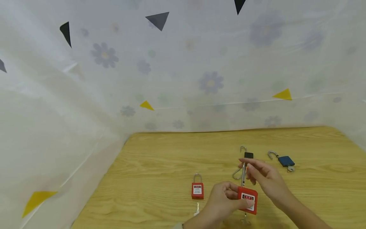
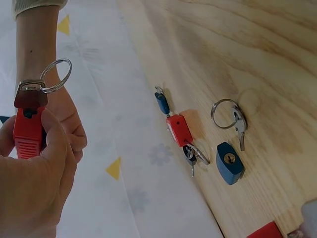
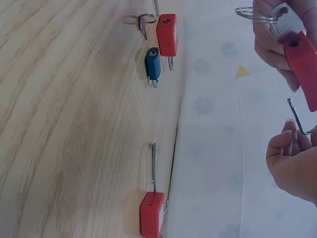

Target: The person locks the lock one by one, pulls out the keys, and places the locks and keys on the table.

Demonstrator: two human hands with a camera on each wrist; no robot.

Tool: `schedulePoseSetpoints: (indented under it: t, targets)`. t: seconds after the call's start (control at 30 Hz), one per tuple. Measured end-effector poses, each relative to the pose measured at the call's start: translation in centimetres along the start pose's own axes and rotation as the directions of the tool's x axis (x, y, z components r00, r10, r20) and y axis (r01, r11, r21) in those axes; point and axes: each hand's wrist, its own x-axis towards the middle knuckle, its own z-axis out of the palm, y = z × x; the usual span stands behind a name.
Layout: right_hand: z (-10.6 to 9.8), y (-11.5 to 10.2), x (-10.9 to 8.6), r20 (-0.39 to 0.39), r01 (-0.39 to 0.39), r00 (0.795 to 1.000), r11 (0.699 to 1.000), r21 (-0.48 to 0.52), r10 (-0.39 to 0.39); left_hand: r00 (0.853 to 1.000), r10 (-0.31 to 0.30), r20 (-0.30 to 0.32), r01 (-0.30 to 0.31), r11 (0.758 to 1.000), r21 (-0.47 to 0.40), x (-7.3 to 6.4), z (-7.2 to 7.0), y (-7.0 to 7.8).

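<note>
My left hand [image 1: 221, 200] holds a red padlock [image 1: 252, 191] with a white label, its thumb across the front. A key with a ring [image 3: 285, 22] sticks out of the padlock's bottom, as the right wrist view shows. Above the red body, the metal shackle [image 1: 243, 179] stands upright, and my right hand [image 1: 270, 179] pinches its upper end between thumb and fingers. One leg of the shackle ends free of the body in the right wrist view. Just behind my right fingers lies a dark padlock [image 1: 249, 155] with its shackle open, partly hidden.
A second red padlock [image 1: 197, 191] lies left of my hands, its shackle seated, with a key [image 1: 197, 208] nearer me. Farther right rests a blue padlock [image 1: 286, 161], shackle open, key at its base. Behind the wooden table [image 1: 160, 152] hangs a flower-printed sheet [image 1: 177, 70].
</note>
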Motion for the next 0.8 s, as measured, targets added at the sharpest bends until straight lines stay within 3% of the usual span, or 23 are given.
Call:
schedulePoseSetpoints:
  t: [0.2,0.33,0.43,0.57,0.8]
  targets:
    - [0.4,-0.2,-0.1,-0.062,-0.048,0.997,0.999,0.001,0.048,1.000,0.012,-0.020,-0.011,1.000,0.012,0.0,-0.1,-0.3]
    - [0.5,-0.5,-0.4,-0.105,-0.039,0.994,0.999,-0.001,0.039,0.999,0.037,-0.031,-0.036,0.998,0.042,-0.1,-0.3,-0.6]
    - [1.0,-1.1,-0.6,-0.153,-0.021,0.988,0.996,-0.085,0.007,0.997,0.063,-0.039,-0.061,0.997,0.044,-0.1,-0.3,-0.8]
    - [1.8,-1.9,-0.7,-0.242,-0.007,0.969,0.970,-0.242,-0.053,0.995,0.084,-0.047,-0.083,0.996,0.010,-0.1,-0.3,-1.0]
    - [2.8,-2.2,-1.1,-0.284,0.003,0.955,0.959,-0.282,-0.087,0.993,0.098,-0.068,-0.102,0.993,-0.058,-0.1,-0.3,-1.0]
